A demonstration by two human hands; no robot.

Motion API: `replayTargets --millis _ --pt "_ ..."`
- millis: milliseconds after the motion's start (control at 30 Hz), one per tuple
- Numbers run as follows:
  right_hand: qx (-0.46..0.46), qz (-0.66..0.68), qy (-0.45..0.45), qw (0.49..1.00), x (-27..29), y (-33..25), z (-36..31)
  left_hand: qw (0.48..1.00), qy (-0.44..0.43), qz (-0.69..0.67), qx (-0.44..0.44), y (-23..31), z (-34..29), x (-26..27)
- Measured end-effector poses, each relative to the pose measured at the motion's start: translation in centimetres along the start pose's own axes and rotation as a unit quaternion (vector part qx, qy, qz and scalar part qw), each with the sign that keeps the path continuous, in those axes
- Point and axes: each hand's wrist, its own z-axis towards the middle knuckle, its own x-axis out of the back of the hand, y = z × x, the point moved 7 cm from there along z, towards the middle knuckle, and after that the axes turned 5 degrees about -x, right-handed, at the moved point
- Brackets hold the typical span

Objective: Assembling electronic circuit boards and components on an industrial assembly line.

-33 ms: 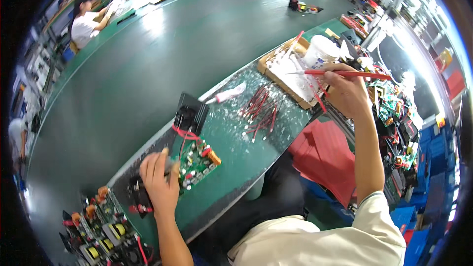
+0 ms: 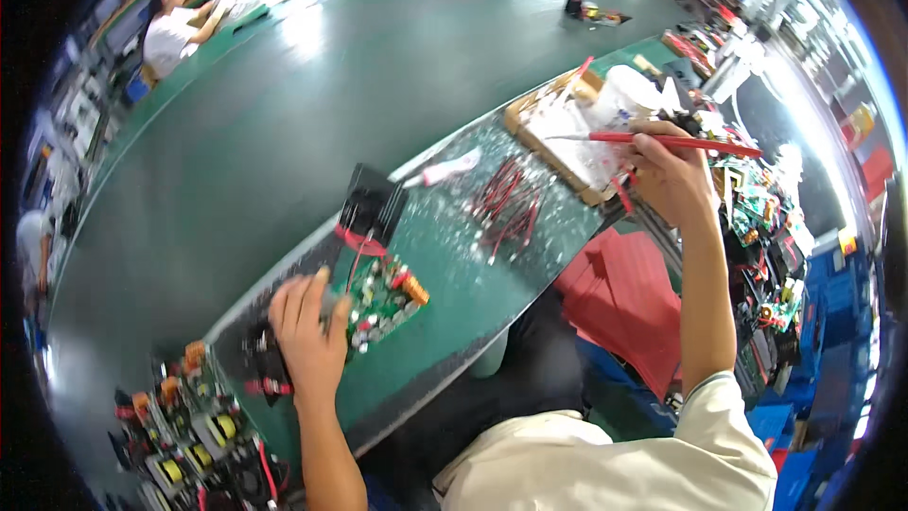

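Note:
My left hand [image 2: 310, 331] is at the left edge of a green circuit board [image 2: 386, 308], thumb and fingers around a greyish part there; the exact contact is partly hidden. Red wires run from the board to a black fan in a dark housing [image 2: 372, 203] just beyond it. Raised over the right end of the bench, my right hand [image 2: 673, 170] grips a slim red-handled brush [image 2: 705, 143], its pale tip pointing left. Below that tip lies a cardboard tray [image 2: 572, 156] with white material in it, beside a white tub [image 2: 629, 95].
Short red and black wires [image 2: 506, 199] lie in a pile mid-bench, near a white-and-pink tube [image 2: 446, 170]. Several assembled boards [image 2: 194, 435] crowd the lower left. Red sheets [image 2: 624, 293] hang beside my lap. Electronic parts [image 2: 757, 203] heap at the right. Another person [image 2: 170, 38] sits across the belt.
The whole view has shifted slightly, so the bench things sit a little lower and further right. Both hands keep their holds; the brush remains over the tray.

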Motion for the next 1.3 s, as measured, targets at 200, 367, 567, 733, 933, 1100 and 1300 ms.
replayTargets --millis 200,367,567,733,933,1100,1300 --pt "0.069 -0.105 -0.137 0.983 -12.6 -0.3 -9.1 1.000 -0.020 -0.001 0.004 -0.4 0.4 -1.5" --pt "0.244 -0.212 -0.224 0.919 -19.4 -1.1 -14.2 1.000 0.018 -0.002 0.013 -1.1 -0.2 -1.3" --pt "0.264 -0.221 -0.223 0.912 -19.5 0.0 -15.5 0.999 0.038 -0.003 -0.008 -0.8 -0.5 -1.4" --pt "0.281 -0.259 -0.237 0.893 -21.1 1.0 -15.4 0.999 0.039 0.004 -0.002 -0.7 -0.5 -1.2" --pt "0.315 -0.224 -0.215 0.897 -21.2 -0.1 -15.9 0.999 0.046 0.007 0.007 -1.3 -0.6 -1.5" --pt "0.281 -0.251 -0.233 0.896 -22.9 0.9 -15.6 0.999 0.033 -0.011 0.017 -1.3 -0.6 -1.8" --pt "0.324 -0.228 -0.254 0.882 -24.2 0.5 -17.1 0.998 0.062 0.001 0.013 -1.7 -0.8 -1.9"
